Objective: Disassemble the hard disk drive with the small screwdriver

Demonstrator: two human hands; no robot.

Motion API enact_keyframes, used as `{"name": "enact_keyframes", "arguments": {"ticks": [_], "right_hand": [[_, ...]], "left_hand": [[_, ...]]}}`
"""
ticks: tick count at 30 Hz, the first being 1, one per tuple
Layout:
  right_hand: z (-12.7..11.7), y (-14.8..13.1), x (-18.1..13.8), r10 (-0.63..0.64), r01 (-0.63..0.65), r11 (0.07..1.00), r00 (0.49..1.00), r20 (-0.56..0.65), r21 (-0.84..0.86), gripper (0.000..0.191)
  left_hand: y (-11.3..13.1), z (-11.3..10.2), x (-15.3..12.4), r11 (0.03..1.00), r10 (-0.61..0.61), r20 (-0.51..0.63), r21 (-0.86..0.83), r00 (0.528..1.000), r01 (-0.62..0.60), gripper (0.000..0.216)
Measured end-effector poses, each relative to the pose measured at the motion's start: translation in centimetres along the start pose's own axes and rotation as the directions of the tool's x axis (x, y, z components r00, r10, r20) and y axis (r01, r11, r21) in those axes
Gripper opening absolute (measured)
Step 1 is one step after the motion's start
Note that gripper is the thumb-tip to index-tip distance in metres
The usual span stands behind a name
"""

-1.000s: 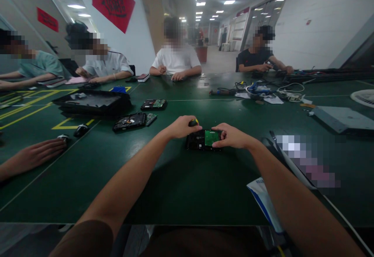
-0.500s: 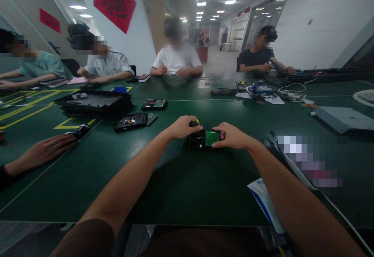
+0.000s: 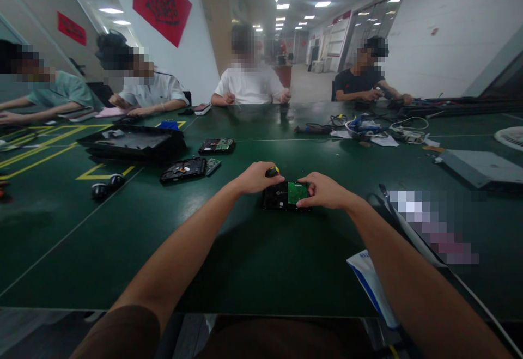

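Note:
A black hard drive [image 3: 274, 200] with a green circuit board [image 3: 297, 192] lies on the green table in front of me. My left hand [image 3: 258, 177] is closed around a screwdriver [image 3: 273, 171], whose black and yellow handle end shows over the drive's far left corner. The screwdriver's tip is hidden. At the drive's right end, my right hand [image 3: 322, 189] grips the edge, thumb near the board and fingers on the far side.
Two more drives, one nearer [image 3: 183, 170] and one farther [image 3: 216, 145], lie left of centre by a black tray [image 3: 134, 144]. Black round objects [image 3: 107, 186] sit at left. At right are a grey metal box [image 3: 482, 165], tangled cables [image 3: 363, 126] and a white-blue packet [image 3: 371, 283]. Several people sit opposite.
Another person's hand at the left has withdrawn from view, leaving the black round objects uncovered. A person opposite has moved one hand outward. My hands hold nearly the same position.

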State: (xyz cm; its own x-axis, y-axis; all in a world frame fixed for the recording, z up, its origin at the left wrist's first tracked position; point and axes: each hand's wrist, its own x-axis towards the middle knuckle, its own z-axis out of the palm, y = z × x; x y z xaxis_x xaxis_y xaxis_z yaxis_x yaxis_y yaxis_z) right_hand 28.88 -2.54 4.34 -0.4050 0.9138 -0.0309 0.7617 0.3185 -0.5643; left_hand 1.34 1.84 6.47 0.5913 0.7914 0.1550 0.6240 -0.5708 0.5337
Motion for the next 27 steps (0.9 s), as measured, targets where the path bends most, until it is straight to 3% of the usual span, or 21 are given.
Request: {"name": "enact_keyframes", "arguments": {"ticks": [4, 7, 11, 14, 16, 19, 22, 27], "right_hand": [[0.0, 0.2, 0.1, -0.008, 0.008, 0.999, 1.000, 0.007, 0.032, 0.087], [0.0, 0.0, 0.2, -0.026, 0.025, 0.999, 1.000, 0.007, 0.041, 0.084], [-0.1, -0.1, 0.2, -0.052, 0.052, 0.998, 0.999, -0.010, 0.017, 0.086], [-0.1, 0.0, 0.2, -0.064, 0.064, 0.998, 0.998, -0.011, 0.003, 0.086], [0.0, 0.1, 0.2, -0.062, 0.062, 0.998, 0.998, -0.015, -0.007, 0.083], [0.0, 0.2, 0.3, -0.066, 0.066, 0.998, 0.998, -0.017, 0.000, 0.084], [0.0, 0.2, 0.4, -0.076, 0.076, 0.997, 0.997, 0.004, 0.019, 0.085], [0.0, 0.5, 0.6, -0.084, 0.083, 0.996, 0.996, 0.019, 0.026, 0.084]], "left_hand": [[-0.1, 0.1, 0.0, 0.998, 0.007, -0.074, -0.063, 0.997, -0.012, 0.036], [0.2, -0.1, 0.4, 0.975, -0.022, -0.165, -0.222, 0.986, -0.015, 0.033], [1.6, -0.2, 2.2, 0.802, -0.092, -0.248, -0.593, 0.964, -0.075, 0.018], [2.8, 0.0, 4.1, 0.671, -0.095, -0.335, -0.717, 0.937, -0.188, 0.016], [3.2, 0.3, 5.0, 0.615, -0.113, -0.399, -0.747, 0.910, -0.251, 0.018], [3.1, 0.6, 5.2, 0.678, -0.086, -0.468, -0.674, 0.879, -0.293, 0.024], [2.3, 0.6, 4.5, 0.745, -0.035, -0.468, -0.602, 0.883, -0.289, 0.036], [1.6, 0.6, 3.6, 0.663, 0.002, -0.408, -0.683, 0.913, -0.306, 0.050]]}}
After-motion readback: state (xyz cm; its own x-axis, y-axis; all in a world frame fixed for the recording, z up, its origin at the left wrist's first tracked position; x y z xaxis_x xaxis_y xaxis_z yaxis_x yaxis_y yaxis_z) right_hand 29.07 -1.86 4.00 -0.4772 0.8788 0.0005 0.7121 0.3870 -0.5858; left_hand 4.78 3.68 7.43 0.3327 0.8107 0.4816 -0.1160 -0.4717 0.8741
